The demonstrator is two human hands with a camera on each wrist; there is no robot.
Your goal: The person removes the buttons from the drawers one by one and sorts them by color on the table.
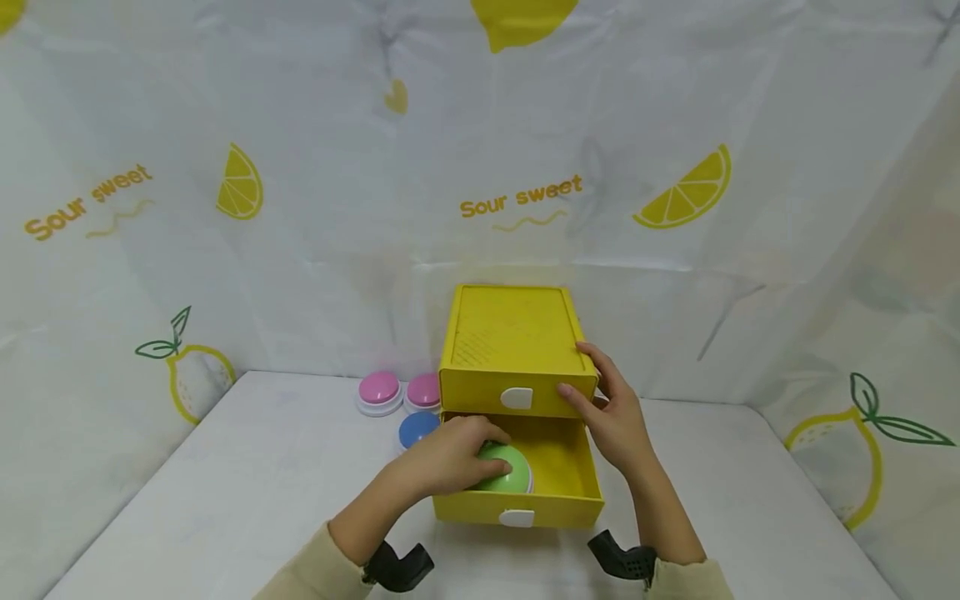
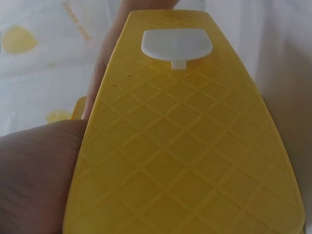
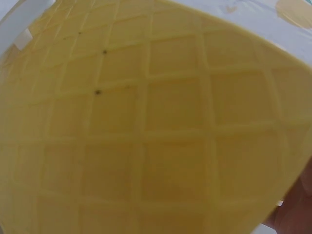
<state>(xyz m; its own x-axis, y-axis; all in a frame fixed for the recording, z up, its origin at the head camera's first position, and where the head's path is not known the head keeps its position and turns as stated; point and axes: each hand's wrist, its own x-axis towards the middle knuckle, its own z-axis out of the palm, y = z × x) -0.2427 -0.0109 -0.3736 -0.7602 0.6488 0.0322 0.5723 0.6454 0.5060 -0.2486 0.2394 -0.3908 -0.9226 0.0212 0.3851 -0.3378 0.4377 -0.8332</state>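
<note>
A yellow two-drawer box (image 1: 517, 329) stands on the table with its lower drawer (image 1: 566, 510) pulled out and its upper one closed. In that lower drawer my left hand (image 1: 453, 457) holds a green round buzzer button (image 1: 512, 468), fingers and thumb curled over its dome. My right hand (image 1: 617, 417) grips the box at its upper right front corner, thumb on the front and fingers along the side. The lower drawer's front, with its white handle (image 2: 177, 45), fills much of the left wrist view. A crosshatched yellow panel (image 3: 170, 107) hides most of the right hand in the right wrist view.
Left of the box stand two pink buzzer buttons (image 1: 379, 388) and a blue one (image 1: 418, 428), partly hidden by the box and the left hand. Behind the white table (image 1: 300, 475) hangs a lemon-print sheet (image 1: 330, 208), which also covers both sides.
</note>
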